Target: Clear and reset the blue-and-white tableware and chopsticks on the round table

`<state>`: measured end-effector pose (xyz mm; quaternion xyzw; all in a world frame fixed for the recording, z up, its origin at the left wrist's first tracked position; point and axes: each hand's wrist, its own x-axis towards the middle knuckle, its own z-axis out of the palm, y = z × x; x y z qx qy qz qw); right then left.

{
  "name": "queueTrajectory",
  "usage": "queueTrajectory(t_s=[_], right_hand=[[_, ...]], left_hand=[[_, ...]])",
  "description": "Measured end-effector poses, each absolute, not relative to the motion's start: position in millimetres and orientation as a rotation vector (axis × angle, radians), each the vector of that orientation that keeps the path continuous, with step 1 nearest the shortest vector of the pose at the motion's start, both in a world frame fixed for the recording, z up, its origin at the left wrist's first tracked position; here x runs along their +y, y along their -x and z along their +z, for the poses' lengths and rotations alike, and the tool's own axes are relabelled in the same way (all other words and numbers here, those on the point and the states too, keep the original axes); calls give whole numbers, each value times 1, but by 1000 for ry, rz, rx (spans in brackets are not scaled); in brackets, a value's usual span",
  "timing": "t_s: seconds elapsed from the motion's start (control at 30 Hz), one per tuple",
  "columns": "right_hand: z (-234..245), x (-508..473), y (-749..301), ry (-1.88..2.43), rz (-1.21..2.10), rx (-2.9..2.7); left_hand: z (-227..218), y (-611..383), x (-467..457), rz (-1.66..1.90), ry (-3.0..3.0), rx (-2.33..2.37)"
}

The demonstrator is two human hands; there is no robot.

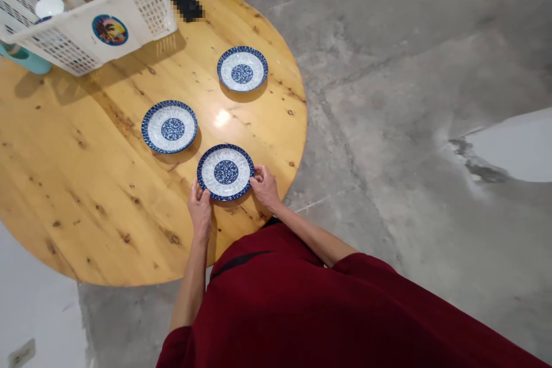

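Three blue-and-white patterned plates lie on a round wooden table (86, 184). The nearest plate (225, 172) sits close to the table's near edge. My left hand (200, 205) grips its left rim with curled fingers. My right hand (264, 186) pinches its right rim. A second plate (169, 126) rests to the upper left, and a third plate (242, 68) lies farther back. Both of those are untouched.
A white plastic basket (107, 6) with a round sticker stands at the table's far left, holding a white bowl (49, 6). A teal object (26, 58) sits beside it. A dark blurred item (186, 1) lies at the far edge. Grey concrete floor surrounds the table.
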<state>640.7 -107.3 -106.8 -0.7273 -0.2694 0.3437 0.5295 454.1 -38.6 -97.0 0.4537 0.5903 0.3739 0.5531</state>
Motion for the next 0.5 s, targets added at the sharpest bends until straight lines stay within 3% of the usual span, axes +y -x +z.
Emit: queueTrajectory(t_s=[0.5], right_hand=[[-120, -119, -713, 1660, 819, -408]], left_hand=[[-92, -452, -41, 740, -1080, 1361]])
